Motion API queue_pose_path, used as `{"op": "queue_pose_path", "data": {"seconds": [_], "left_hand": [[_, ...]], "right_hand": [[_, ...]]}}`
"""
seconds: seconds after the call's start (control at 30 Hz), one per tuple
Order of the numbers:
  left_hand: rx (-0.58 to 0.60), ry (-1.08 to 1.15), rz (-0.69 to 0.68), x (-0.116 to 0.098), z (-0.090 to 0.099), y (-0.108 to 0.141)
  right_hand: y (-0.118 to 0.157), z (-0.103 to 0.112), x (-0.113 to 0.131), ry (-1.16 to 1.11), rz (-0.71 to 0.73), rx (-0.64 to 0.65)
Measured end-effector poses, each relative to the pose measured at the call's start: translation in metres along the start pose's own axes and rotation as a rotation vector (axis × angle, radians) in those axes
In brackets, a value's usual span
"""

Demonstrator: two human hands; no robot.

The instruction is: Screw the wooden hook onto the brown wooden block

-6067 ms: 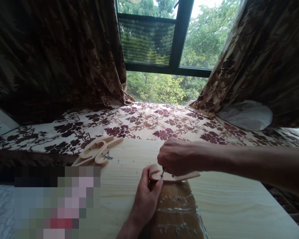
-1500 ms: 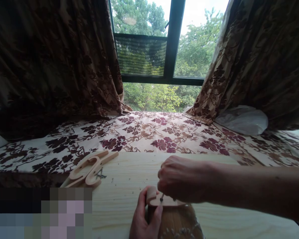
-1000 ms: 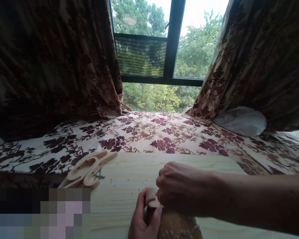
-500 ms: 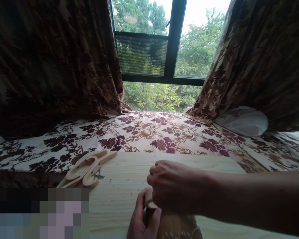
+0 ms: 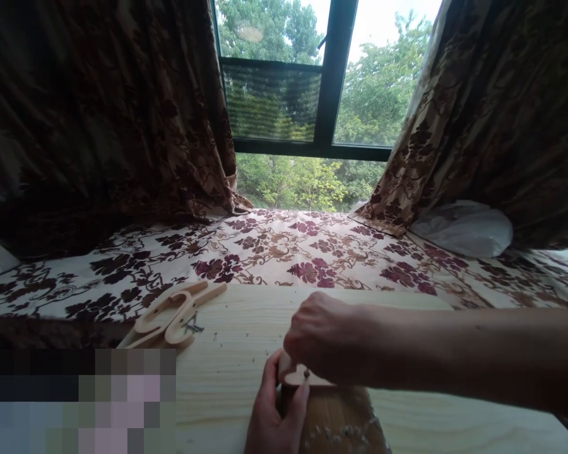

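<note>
At the near middle of the board, my left hand (image 5: pixel 277 403) grips a pale, curved wooden piece (image 5: pixel 296 377) by its rounded left end. A small dark round spot, a screw head or a hole, shows on that piece beside my left thumb. My right hand (image 5: pixel 312 331) is closed just above the piece, its wrist and forearm coming in from the right. What it holds, if anything, is hidden behind the fist. Beneath both hands lies a brown wooden block (image 5: pixel 331 413), with small bits (image 5: pixel 341 435) scattered on its near part.
Several similar curved wooden pieces (image 5: pixel 173 315) lie at the board's left edge, with screws (image 5: pixel 194 326) beside them. Dark specks dot the pale wooden board (image 5: pixel 218 391). Behind it are a flowered cloth (image 5: pixel 265 246), a white plastic bag (image 5: pixel 464 228), curtains and a window. The lower left is blurred out.
My right hand has lifted slightly, uncovering more of the wooden piece and its dark spot. My left hand keeps its grip. The whole view has shifted a little.
</note>
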State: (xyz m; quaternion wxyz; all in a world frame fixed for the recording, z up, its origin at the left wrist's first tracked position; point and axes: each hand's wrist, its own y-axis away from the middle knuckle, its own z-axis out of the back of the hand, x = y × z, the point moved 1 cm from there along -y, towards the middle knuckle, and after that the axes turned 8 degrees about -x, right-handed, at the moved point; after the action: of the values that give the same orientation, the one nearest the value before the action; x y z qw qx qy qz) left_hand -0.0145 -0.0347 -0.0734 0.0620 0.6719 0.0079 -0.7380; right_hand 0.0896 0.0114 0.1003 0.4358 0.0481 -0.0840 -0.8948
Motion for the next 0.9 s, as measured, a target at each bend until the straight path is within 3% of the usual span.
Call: {"op": "queue_pose_path", "data": {"seconds": [0.17, 0.3, 0.43, 0.57, 0.63, 0.77, 0.9], "left_hand": [[-0.012, 0.011, -0.007, 0.003, 0.000, 0.000], [0.006, 0.006, 0.029, 0.009, 0.000, -0.002], [-0.047, 0.017, 0.020, 0.006, -0.002, 0.000], [-0.098, 0.057, 0.002, -0.001, -0.006, 0.002], [-0.108, 0.055, -0.008, -0.003, -0.006, 0.003], [-0.015, 0.009, -0.009, -0.001, -0.002, 0.001], [-0.064, 0.003, -0.027, 0.004, 0.000, -0.001]], "right_hand": [[0.009, 0.006, 0.006, 0.236, 0.123, -0.063], [0.010, 0.002, 0.006, 0.268, 0.227, -0.077], [0.010, -0.004, 0.001, 0.161, 0.201, -0.077], [0.009, -0.005, -0.005, 0.146, -0.009, -0.009], [0.008, -0.004, -0.006, 0.165, -0.048, -0.010], [0.010, -0.002, 0.002, 0.190, 0.021, -0.038], [0.013, -0.004, 0.011, 0.261, 0.171, -0.079]]}}
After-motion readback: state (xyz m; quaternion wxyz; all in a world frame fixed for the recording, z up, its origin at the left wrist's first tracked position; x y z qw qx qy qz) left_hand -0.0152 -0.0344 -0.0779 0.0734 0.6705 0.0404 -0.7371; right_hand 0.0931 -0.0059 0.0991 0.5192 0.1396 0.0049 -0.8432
